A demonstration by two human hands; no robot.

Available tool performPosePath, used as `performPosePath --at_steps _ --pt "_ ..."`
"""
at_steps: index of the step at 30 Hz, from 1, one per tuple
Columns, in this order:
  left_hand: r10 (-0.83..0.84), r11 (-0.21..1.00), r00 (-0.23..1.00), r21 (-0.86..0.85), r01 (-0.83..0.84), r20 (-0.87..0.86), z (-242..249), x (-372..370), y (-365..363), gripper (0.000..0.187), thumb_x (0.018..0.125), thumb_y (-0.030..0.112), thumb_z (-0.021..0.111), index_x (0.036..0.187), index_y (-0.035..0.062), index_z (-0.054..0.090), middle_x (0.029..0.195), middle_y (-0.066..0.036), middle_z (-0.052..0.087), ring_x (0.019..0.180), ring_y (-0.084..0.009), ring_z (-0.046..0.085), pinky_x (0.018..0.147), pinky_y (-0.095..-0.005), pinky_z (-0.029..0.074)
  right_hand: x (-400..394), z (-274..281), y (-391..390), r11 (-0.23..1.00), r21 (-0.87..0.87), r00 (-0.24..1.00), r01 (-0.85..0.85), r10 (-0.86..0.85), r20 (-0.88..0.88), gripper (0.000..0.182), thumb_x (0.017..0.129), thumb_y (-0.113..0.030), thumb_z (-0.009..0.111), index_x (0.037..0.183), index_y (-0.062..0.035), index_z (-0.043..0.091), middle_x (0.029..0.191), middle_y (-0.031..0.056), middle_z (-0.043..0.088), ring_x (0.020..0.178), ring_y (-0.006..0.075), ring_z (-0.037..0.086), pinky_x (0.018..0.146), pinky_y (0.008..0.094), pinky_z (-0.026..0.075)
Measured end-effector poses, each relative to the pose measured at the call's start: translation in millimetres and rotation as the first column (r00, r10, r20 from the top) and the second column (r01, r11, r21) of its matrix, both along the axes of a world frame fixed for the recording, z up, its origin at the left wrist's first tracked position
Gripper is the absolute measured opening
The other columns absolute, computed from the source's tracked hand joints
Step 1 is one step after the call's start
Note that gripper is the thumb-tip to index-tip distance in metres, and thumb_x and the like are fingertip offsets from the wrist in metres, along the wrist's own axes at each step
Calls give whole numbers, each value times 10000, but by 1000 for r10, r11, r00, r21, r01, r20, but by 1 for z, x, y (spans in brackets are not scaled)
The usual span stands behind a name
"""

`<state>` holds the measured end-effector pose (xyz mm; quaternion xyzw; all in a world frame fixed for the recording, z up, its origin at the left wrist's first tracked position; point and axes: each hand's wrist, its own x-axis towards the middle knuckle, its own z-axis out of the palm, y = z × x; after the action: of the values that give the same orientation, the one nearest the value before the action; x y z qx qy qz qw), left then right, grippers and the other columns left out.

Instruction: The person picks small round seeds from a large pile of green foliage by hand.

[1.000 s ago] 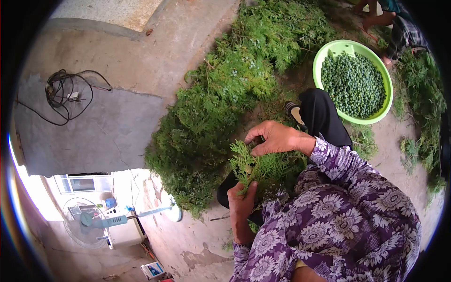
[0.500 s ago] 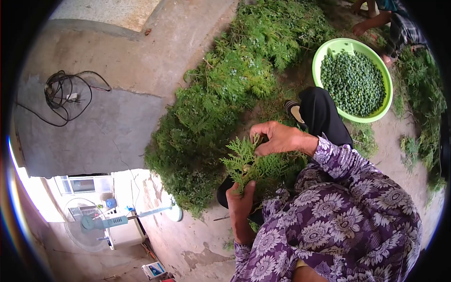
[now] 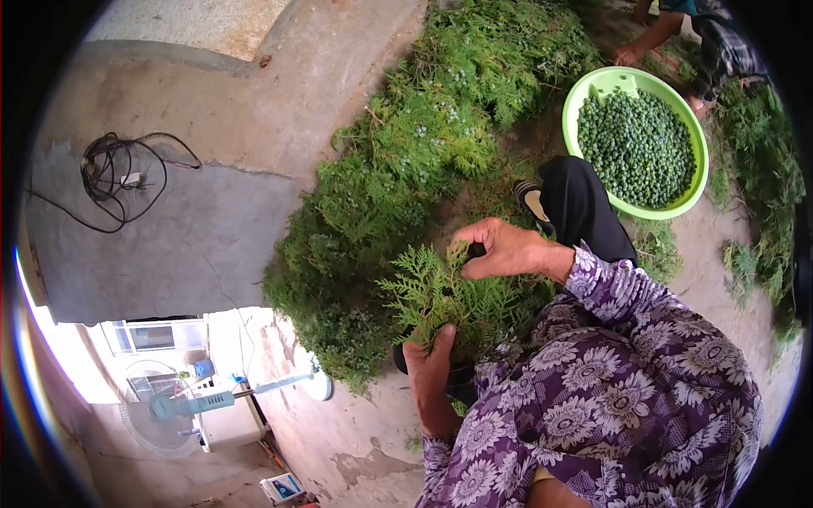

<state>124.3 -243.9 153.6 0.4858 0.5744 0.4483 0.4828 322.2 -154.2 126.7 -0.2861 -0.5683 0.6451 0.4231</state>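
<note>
My left hand (image 3: 430, 360) is closed around the lower part of a leafy conifer sprig (image 3: 428, 292), which looks like cypress. Its flat green fronds fan out above my thumb. My right hand (image 3: 506, 251) is bent in a pinch at the upper edge of the foliage, thumb and forefinger closed on the sprig; any small cone between the fingertips is hidden. More cut greenery lies under both hands, across my lap. To the upper right, a light green basin (image 3: 701, 161) holds many small blue-green cones (image 3: 635, 148).
A long heap of cut conifer branches (image 3: 364, 212) lies in front of me. More branches (image 3: 762, 161) lie behind the basin. A co-worker's hand (image 3: 627, 55) reaches down near the basin. A coiled black cable (image 3: 110, 182), a standing fan (image 3: 161, 406) and a concrete slab lie beyond.
The sprig has tilted and spread a little to the left in my left hand. My right hand has barely moved. The co-worker's hand has shifted left, toward the branches.
</note>
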Motion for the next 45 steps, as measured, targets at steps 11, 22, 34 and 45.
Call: performPosePath --at_steps 11,22,34,45 --pt "361 930 856 -203 -305 369 -3 -20 5 259 780 62 602 1026 34 527 962 -82 586 731 -187 588 605 -279 504 28 -24 29 887 -118 875 447 -461 -148 76 758 -19 559 817 -61 582 664 -11 539 481 21 429 408 176 327" --pt "-166 975 126 144 172 978 -34 -51 19 309 872 141 468 1068 -80 377 706 -82 497 446 -99 442 433 -230 323 172 -95 50 375 -189 358 908 -926 -118 223 803 -104 532 1014 -38 561 767 39 565 603 96 515 466 195 370" --pt "-198 924 -11 190 330 980 -42 -37 29 321 906 208 377 1040 -84 357 729 -124 508 428 -109 432 390 -240 303 155 -80 41 554 380 382 741 -813 440 535 774 -395 590 1110 16 523 1106 200 544 974 283 565 834 348 448" --pt "-177 891 165 86 446 970 -47 -19 14 309 918 252 335 1013 -41 352 720 -101 498 402 -97 413 402 -250 303 -22 -36 8 855 453 928 252 -346 137 355 768 -215 610 1060 -26 541 788 169 593 654 252 600 574 337 474"
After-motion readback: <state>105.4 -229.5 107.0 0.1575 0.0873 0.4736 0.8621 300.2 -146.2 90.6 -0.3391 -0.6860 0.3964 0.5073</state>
